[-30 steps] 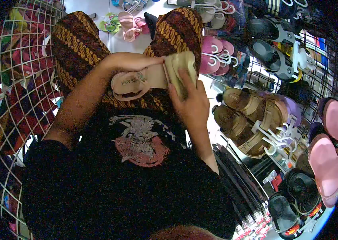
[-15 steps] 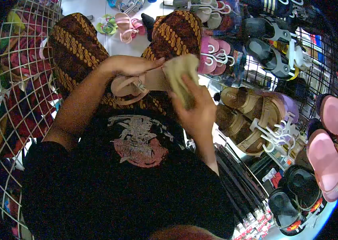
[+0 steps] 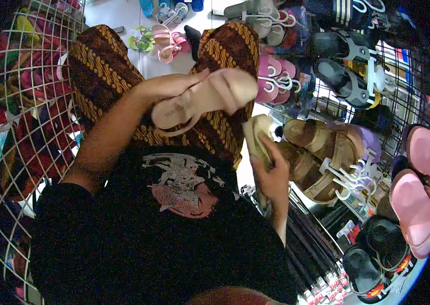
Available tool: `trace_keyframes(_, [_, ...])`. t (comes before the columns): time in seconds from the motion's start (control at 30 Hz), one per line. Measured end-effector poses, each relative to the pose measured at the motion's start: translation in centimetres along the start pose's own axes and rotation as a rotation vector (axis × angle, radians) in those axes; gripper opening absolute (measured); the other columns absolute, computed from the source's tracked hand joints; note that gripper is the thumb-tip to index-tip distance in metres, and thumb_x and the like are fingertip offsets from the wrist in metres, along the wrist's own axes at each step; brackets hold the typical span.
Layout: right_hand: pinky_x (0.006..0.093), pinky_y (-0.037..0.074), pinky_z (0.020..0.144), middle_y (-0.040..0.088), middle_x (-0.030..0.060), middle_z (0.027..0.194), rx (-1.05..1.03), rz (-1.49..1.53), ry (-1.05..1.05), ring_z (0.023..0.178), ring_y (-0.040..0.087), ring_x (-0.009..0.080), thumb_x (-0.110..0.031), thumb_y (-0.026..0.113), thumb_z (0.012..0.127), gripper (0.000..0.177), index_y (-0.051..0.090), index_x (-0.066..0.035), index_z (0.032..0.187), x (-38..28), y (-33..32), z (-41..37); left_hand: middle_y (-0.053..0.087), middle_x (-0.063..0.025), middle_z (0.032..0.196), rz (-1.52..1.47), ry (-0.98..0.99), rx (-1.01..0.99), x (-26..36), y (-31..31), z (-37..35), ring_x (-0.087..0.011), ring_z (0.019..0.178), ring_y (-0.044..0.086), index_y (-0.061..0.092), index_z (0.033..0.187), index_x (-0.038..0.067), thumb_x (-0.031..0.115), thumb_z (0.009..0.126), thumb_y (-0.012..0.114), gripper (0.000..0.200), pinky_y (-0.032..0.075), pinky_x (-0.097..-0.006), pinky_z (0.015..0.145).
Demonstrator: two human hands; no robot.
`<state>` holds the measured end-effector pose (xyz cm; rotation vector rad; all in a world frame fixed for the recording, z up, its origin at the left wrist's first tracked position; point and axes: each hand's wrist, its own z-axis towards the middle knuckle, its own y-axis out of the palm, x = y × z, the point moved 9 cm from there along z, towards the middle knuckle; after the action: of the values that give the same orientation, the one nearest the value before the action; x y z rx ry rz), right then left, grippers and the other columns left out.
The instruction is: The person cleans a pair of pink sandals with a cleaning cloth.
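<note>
My left hand (image 3: 176,85) is closed around the edge of a beige strappy sandal (image 3: 207,103), held over my lap. The sandal's insole faces up, with its heel end to the left and its toe end to the upper right. Some of my left fingers are hidden beneath it. To the right of the sandal and apart from it, my right hand (image 3: 275,175) grips a folded pale yellow cloth (image 3: 259,133). Brown batik-patterned trousers (image 3: 105,61) cover my legs below both hands.
A white wire grid (image 3: 32,117) with coloured goods behind it stands at my left. On the right are hanging brown sandals (image 3: 321,140), pink slippers (image 3: 416,208) and black sandals (image 3: 362,267). Small pink sandals (image 3: 166,43) lie on the tiled floor (image 3: 123,15) ahead.
The cloth in my right hand has moved off the sandal, down and to the right. The sandal's toe end, covered before, now shows. My left hand keeps its hold.
</note>
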<state>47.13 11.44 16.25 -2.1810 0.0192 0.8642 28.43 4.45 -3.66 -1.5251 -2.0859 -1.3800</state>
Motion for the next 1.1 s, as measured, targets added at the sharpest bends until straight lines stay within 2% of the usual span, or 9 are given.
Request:
trace_keyframes(0.1, [0.0366,0.041,0.101,0.058,0.0159,0.129,-0.013,0.073,-0.168,0.117,0.055,0.0241,-0.011,0.069,0.082,0.051,0.054,-0.005,0.131,-1.2,2.0,0.4,0.060,-0.0095,0.120,-0.238,0.349,0.297,3.9,0.4,-1.1,-0.0164,0.104,0.059,0.052,0.129,0.003,0.063,0.097,0.025,0.073,0.047,-0.0315,0.092])
trace_keyframes(0.17, [0.0364,0.044,0.097,0.062,0.0169,0.122,0.053,0.016,-0.231,0.112,0.059,0.0264,-0.013,0.071,0.081,0.049,0.057,-0.004,0.127,-3.2,3.6,1.6,0.058,-0.0094,0.125,-0.507,0.482,0.292,3.6,0.3,-0.4,-0.0191,0.109,0.059,0.044,0.136,0.003,0.058,0.100,0.021,0.070,0.046,-0.0336,0.097])
trace_keyframes(0.4, [0.0374,0.049,0.090,0.065,0.0196,0.110,0.164,-0.192,-0.249,0.102,0.063,0.0330,-0.017,0.072,0.080,0.045,0.061,-0.008,0.123,-5.8,4.8,5.2,0.049,-0.0145,0.135,-0.677,0.751,0.126,3.1,1.7,-0.9,-0.0253,0.119,0.054,0.033,0.142,0.004,0.050,0.102,0.012,0.065,0.047,-0.0378,0.100])
trace_keyframes(0.53, [0.0402,0.050,0.082,0.064,0.0201,0.102,0.284,-0.219,-0.360,0.092,0.063,0.0360,-0.020,0.072,0.080,0.047,0.060,-0.012,0.125,-7.9,5.2,5.4,0.049,-0.0145,0.135,-0.449,0.723,0.282,2.9,2.5,-2.1,-0.0262,0.116,0.057,0.028,0.144,0.005,0.051,0.101,0.008,0.066,0.051,-0.0369,0.094])
trace_keyframes(0.63, [0.0408,0.050,0.078,0.062,0.0192,0.094,0.259,-0.261,-0.441,0.088,0.062,0.0361,-0.021,0.072,0.080,0.048,0.060,-0.014,0.126,-8.3,5.6,5.5,0.049,-0.0139,0.135,-0.432,0.493,0.410,3.7,3.3,-5.0,-0.0259,0.112,0.059,0.027,0.145,0.007,0.054,0.099,0.006,0.069,0.059,-0.0345,0.079])
trace_keyframes(0.7, [0.0413,0.050,0.077,0.062,0.0190,0.093,0.270,-0.276,-0.373,0.087,0.062,0.0370,-0.021,0.073,0.079,0.048,0.060,-0.013,0.125,-7.5,5.3,6.4,0.048,-0.0142,0.136,-0.457,0.460,0.448,4.4,3.4,-5.9,-0.0262,0.113,0.059,0.028,0.144,0.007,0.054,0.099,0.006,0.069,0.059,-0.0349,0.078])
trace_keyframes(0.97, [0.0414,0.051,0.081,0.062,0.0227,0.106,0.323,-0.214,-0.567,0.093,0.062,0.0388,-0.018,0.071,0.079,0.050,0.059,-0.013,0.127,-8.6,6.2,7.1,0.047,-0.0165,0.135,-0.579,0.568,0.430,5.1,2.9,-5.7,-0.0300,0.117,0.055,0.027,0.144,0.006,0.051,0.101,0.010,0.065,0.055,-0.0418,0.090])
trace_keyframes(1.07, [0.0406,0.051,0.081,0.062,0.0218,0.102,0.343,-0.228,-0.578,0.092,0.062,0.0380,-0.018,0.072,0.078,0.051,0.059,-0.013,0.127,-8.7,6.5,7.4,0.056,-0.0165,0.126,-0.561,0.792,0.446,4.3,1.2,-4.1,-0.0284,0.106,0.061,0.043,0.136,0.005,0.057,0.099,0.023,0.067,0.050,-0.0420,0.093])
trace_keyframes(1.1, [0.0402,0.051,0.081,0.062,0.0217,0.101,0.321,-0.266,-0.613,0.092,0.062,0.0374,-0.018,0.073,0.078,0.051,0.059,-0.012,0.127,-9.6,6.6,7.0,0.055,-0.0165,0.129,-0.637,0.651,0.376,3.5,0.9,-3.3,-0.0291,0.110,0.060,0.041,0.137,0.004,0.056,0.099,0.023,0.067,0.052,-0.0416,0.091])
